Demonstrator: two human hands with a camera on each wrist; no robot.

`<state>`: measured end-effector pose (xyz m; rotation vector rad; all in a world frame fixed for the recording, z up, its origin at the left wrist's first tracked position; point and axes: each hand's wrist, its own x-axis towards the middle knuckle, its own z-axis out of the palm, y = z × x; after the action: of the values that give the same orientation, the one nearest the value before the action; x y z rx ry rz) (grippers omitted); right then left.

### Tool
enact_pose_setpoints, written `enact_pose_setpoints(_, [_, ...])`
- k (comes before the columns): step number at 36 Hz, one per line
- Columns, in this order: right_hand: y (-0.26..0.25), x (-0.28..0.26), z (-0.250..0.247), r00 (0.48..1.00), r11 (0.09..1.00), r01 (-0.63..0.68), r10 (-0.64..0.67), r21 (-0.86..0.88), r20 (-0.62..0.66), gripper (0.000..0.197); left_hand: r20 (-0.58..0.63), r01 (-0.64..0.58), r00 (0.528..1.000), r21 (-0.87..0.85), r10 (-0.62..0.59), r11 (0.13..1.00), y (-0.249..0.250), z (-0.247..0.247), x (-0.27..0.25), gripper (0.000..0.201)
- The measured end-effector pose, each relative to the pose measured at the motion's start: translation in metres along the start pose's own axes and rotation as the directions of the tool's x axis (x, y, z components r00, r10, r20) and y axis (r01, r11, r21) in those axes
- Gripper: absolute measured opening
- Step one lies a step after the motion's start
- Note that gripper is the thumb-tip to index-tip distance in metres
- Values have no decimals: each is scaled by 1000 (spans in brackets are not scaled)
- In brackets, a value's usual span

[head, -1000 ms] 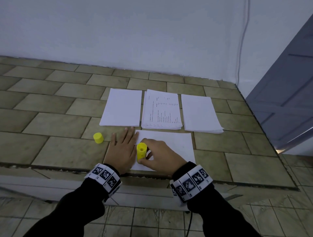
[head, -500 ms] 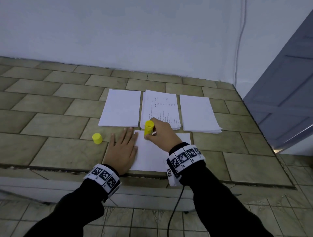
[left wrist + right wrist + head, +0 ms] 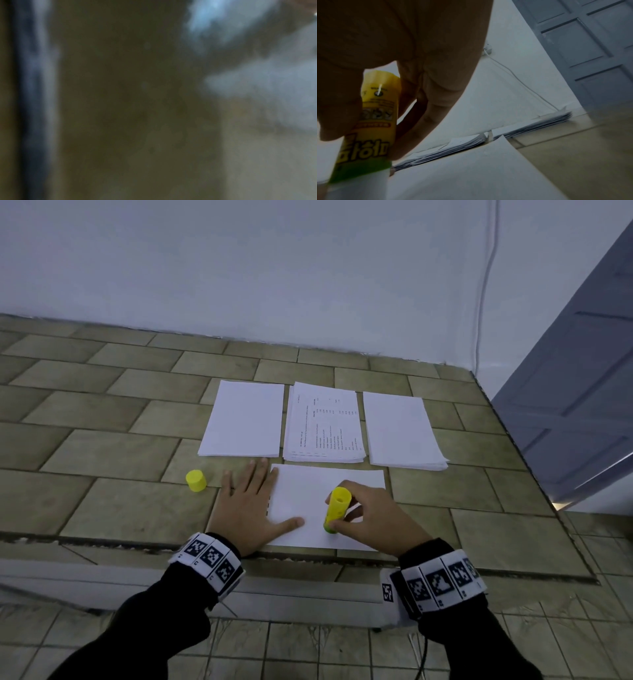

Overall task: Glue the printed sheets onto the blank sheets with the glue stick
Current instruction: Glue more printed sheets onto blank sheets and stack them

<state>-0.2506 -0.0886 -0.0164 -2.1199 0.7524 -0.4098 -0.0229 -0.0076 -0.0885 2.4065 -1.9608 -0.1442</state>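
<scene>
A single white sheet [image 3: 308,491] lies near the front edge of the tiled counter. My right hand [image 3: 346,517] grips the yellow glue stick [image 3: 336,510] with its tip down on the sheet's near part; the right wrist view shows the glue stick [image 3: 373,121] between thumb and fingers above the sheet [image 3: 471,175]. Flat beside it, my left hand [image 3: 253,501] presses the sheet's left edge, thumb on the paper. Behind lie a blank stack [image 3: 245,419], a printed stack [image 3: 323,426] and another blank stack [image 3: 400,431]. The left wrist view is a dark blur.
The yellow glue cap [image 3: 196,481] stands on the tiled counter [image 3: 102,460] left of my left hand. A white wall [image 3: 274,268] backs the counter, with a cable [image 3: 483,285] running down it. A grey door [image 3: 582,371] is at the right. The counter's front edge [image 3: 137,542] is under my wrists.
My right hand has drawn the glue stick from the sheet's far edge back toward me and rightward over the sheet. The left hand has stayed flat on the left edge.
</scene>
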Motion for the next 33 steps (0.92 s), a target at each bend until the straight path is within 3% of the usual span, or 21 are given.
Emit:
enact_pose_setpoints(5, [-3, 19, -5, 1000, 997, -2, 2, -79, 0, 11, -6, -3, 1000, -20, 3, 1000, 0, 2, 0, 123])
enact_pose_setpoints(17, [1, 72, -20, 977, 974, -197, 185, -111, -104, 19, 13, 8, 1000, -4, -8, 1000, 1, 0, -1, 127])
enact_pose_setpoints(25, [12, 27, -32, 992, 995, -100, 100, 8, -73, 12, -4, -1, 1000, -16, 1, 1000, -1, 0, -2, 126])
enact_pose_setpoints(33, [24, -19, -50, 995, 994, -96, 96, -48, 8, 23, 2, 1, 1000, -11, -1, 1000, -2, 3, 0, 120])
